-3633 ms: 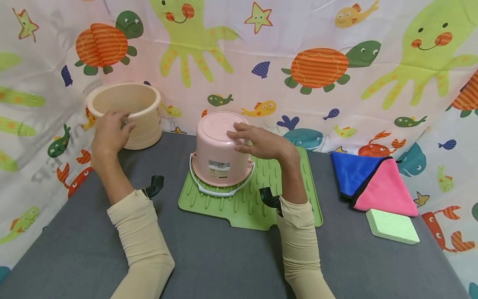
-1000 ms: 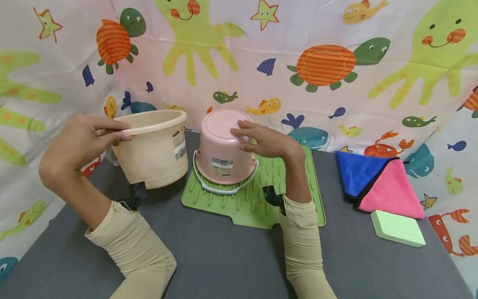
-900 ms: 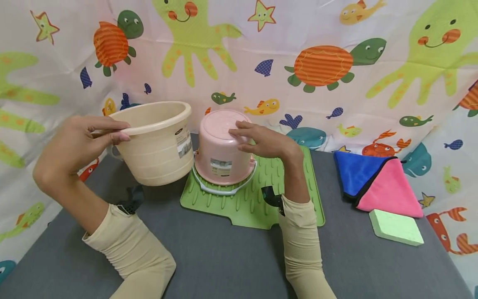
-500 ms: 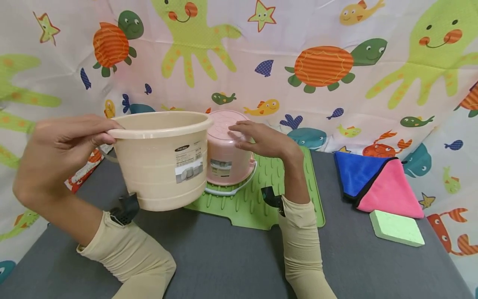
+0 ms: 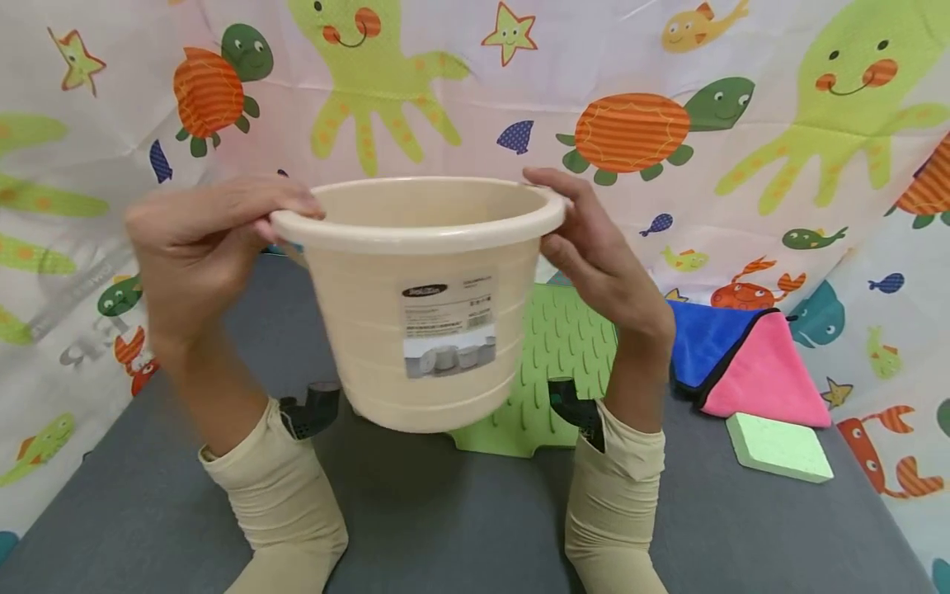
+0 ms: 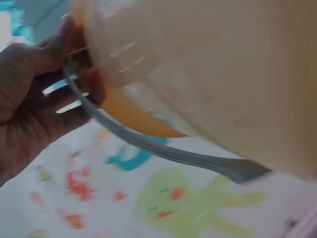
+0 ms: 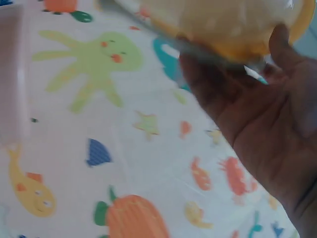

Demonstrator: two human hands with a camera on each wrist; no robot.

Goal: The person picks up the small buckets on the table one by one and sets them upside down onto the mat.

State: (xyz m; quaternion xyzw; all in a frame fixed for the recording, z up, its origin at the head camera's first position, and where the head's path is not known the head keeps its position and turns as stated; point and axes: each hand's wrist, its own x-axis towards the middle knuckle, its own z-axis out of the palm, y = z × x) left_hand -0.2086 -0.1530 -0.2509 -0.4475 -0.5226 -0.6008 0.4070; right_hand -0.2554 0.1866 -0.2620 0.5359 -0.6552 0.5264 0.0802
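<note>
A cream bucket (image 5: 430,330) hangs upright above the table in the head view, its label facing me. At its left rim my left hand (image 5: 196,256) grips the edge. My right hand (image 5: 612,264) holds the rim on the opposite side, thumb below it. The bucket's grey handle (image 6: 163,151) droops beneath the rim in the left wrist view. Close to that handle, the left hand's fingers curl over the rim. In the right wrist view the right hand (image 7: 277,134) has its thumb against the bucket wall. The pink bucket is hidden behind the cream one in the head view.
A green ridged mat (image 5: 564,355) lies behind the cream bucket on the grey table (image 5: 460,528). To the right are a folded blue and pink cloth (image 5: 764,371) and a pale green sponge (image 5: 779,445). A printed curtain (image 5: 475,91) borders the table at the back and sides.
The left hand has lifted the cream bucket from the back left and brought it to the middle. My right hand has left the upturned pink bucket and taken hold of the cream bucket's rim.
</note>
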